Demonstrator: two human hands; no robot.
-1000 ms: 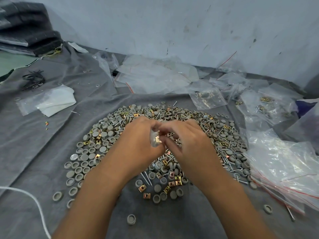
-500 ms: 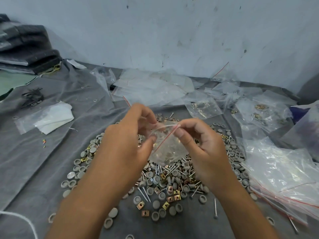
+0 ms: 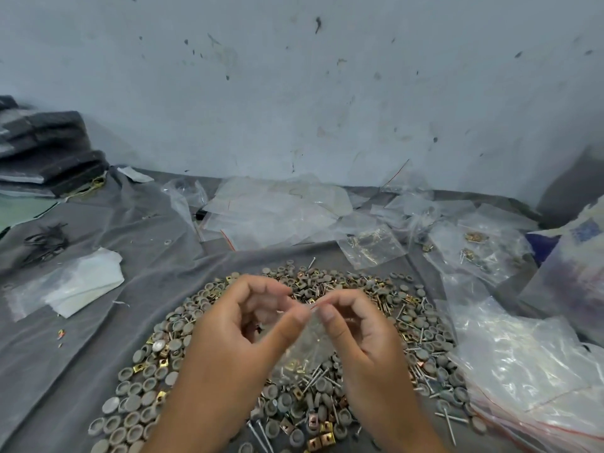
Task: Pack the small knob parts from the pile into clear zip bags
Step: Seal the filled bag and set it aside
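Bag [image 3: 305,341], small clear zip type, hangs between my hands above pile [image 3: 183,325] of grey knob parts, screws, brass clips on grey cloth [image 3: 98,354]. Left hand [image 3: 242,338] pinches bag's top edge, thumb against fingers; right hand [image 3: 356,335] pinches same edge beside it. I see brass clips and screws at bag bottom. Filled bag [image 3: 372,245] behind pile holds brass pieces. More bags [image 3: 480,246] at right hold clips, screws. Empty bags [image 3: 510,364] heaped right of pile.

Grey knobs [image 3: 183,325], brass clips [image 3: 322,433], grey cloth [image 3: 98,348].
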